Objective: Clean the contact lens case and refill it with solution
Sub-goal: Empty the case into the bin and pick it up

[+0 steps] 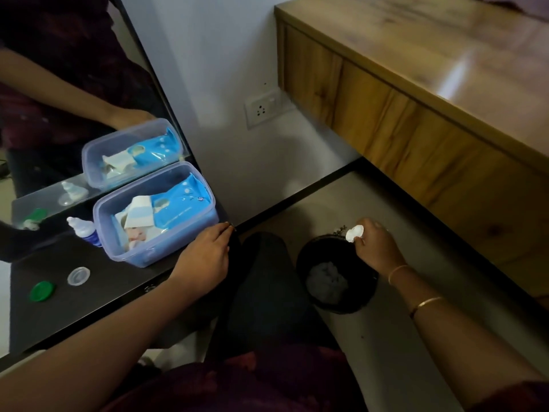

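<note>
**Lens case held above the bin, caps left on the bench**

The right hand is stretched out to the side, and it pinches a small white thing between thumb and fingertips. By its shape this looks like the contact lens case, but it is too small to be sure. The case is in the air, just above the back rim of a round black bin that stands on the floor. Inside the bin lies a pale crumpled piece, maybe tissue. Two thin gold bangles are on the right forearm.

The left hand lies flat on the corner of the dark bench. Its fingers are relaxed and nearly straight, and it holds nothing. Its fingertips are just beside the near corner of a clear plastic box.

In the box there is a blue soft pack and some white folded pieces. A small solution bottle with a white top and blue label stands upright, touching the left wall of the box. Nearer to the person, a green cap and a clear cap lie on the bench, close together but apart from each other.

A mirror stands behind the bench and reflects the box, the bottle and the person's arm. On the white wall is a socket, and to the right is a wooden cabinet.
</note>
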